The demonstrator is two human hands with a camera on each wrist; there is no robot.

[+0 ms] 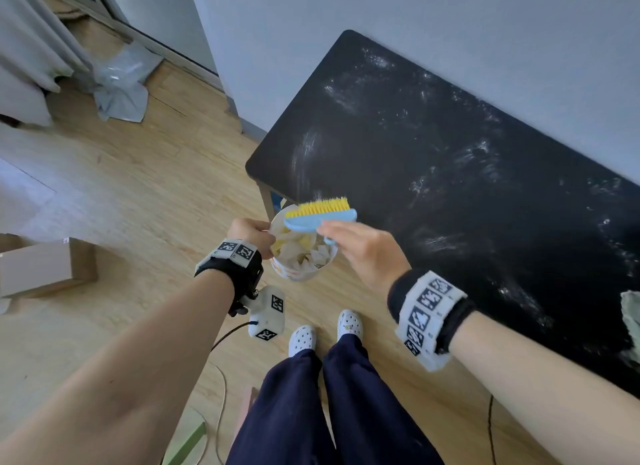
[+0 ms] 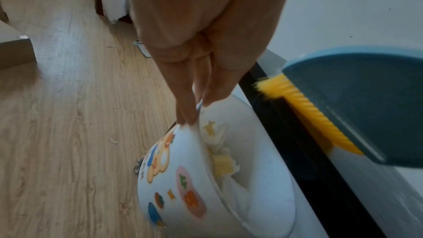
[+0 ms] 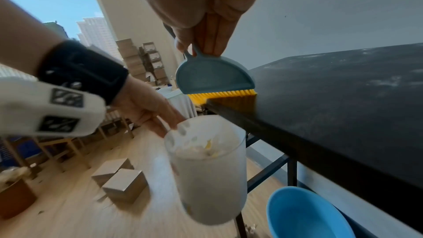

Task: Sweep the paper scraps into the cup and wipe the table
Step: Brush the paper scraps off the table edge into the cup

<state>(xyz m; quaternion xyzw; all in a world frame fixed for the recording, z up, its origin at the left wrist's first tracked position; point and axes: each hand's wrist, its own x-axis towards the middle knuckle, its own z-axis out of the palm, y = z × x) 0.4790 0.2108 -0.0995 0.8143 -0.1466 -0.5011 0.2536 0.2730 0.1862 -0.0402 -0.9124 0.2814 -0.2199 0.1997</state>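
My left hand (image 1: pixel 252 235) pinches the rim of a white paper cup (image 1: pixel 300 268) with cartoon prints, holding it just below the black table's (image 1: pixel 450 173) left front edge. White and yellow paper scraps (image 2: pixel 219 162) fill the cup (image 2: pixel 183 184). My right hand (image 1: pixel 360 249) grips the handle of a small blue brush (image 1: pixel 320 218) with yellow bristles. The brush (image 3: pixel 214 79) stands with its bristles on the table edge (image 3: pixel 263 120) right above the cup (image 3: pixel 208 173). White smears streak the tabletop.
A blue bowl (image 3: pixel 304 216) sits under the table. A greenish cloth (image 1: pixel 631 319) lies at the table's right edge. Cardboard boxes (image 1: pixel 45 267) and scraps (image 2: pixel 113 140) lie on the wooden floor at left. My feet (image 1: pixel 325 329) stand close to the table. A wall backs the table.
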